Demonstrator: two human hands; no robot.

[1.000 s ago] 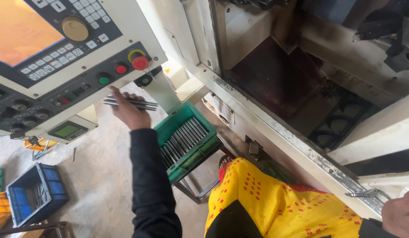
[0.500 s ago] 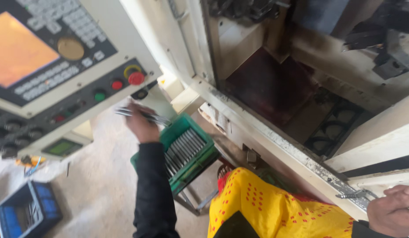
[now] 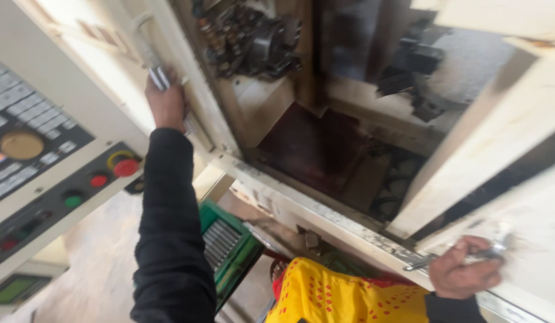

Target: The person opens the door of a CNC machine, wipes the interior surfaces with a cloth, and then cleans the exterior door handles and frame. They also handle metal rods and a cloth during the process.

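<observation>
Left hand (image 3: 165,103): raised, black sleeve, closed around a few metal rods (image 3: 158,76) against the cream machine door frame (image 3: 196,101). Right hand (image 3: 465,274): gripping a metal door handle (image 3: 453,257) at lower right. Control panel (image 3: 47,155): left, with red button (image 3: 126,167) and green button (image 3: 73,200). Green crate (image 3: 225,245) of rods: below. Dark machine interior (image 3: 307,143): centre. Yellow patterned garment (image 3: 349,296): bottom.

Small green screen (image 3: 14,288), lower left.
</observation>
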